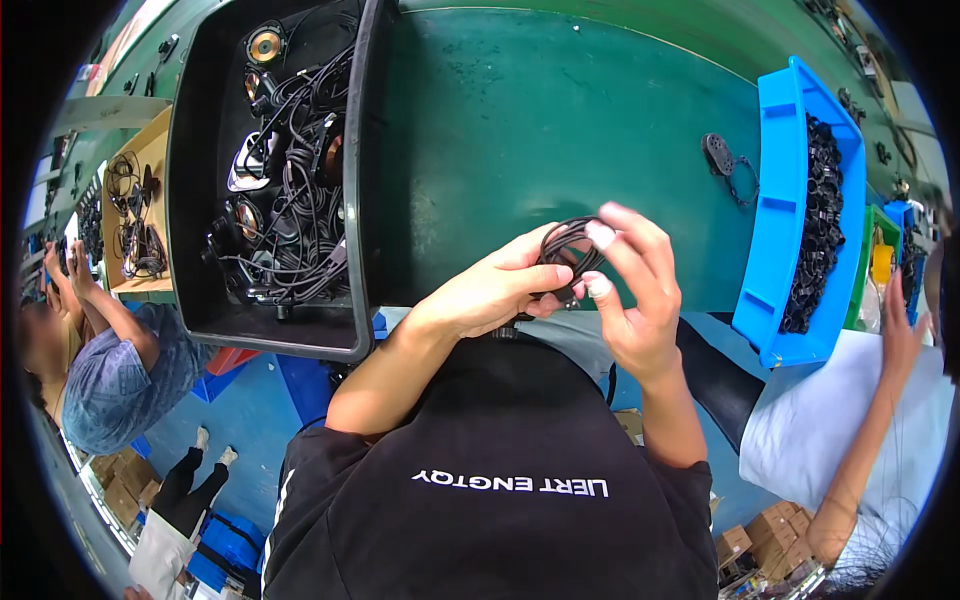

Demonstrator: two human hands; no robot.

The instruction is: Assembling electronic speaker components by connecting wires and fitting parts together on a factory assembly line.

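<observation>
A small coil of thin black cable (570, 238) is held just above the near edge of the green table. My left hand (490, 290) is closed on its lower left side, with the thumb across the loops. At the coil's right side is my right hand (640, 315), its thumb and fingers spread apart. The right index fingertip lies against or very near the loops; contact is hard to tell. Part of the coil is hidden behind the fingers, and a dark piece shows below the left hand.
On the left, a black crate (370, 180) holds black cables and round copper-coloured parts. A blue bin (775, 190) of small black pieces stands right, near a black oval part (716, 155) with a loop. Beyond the crate is a cardboard box (160, 200). People sit at both sides.
</observation>
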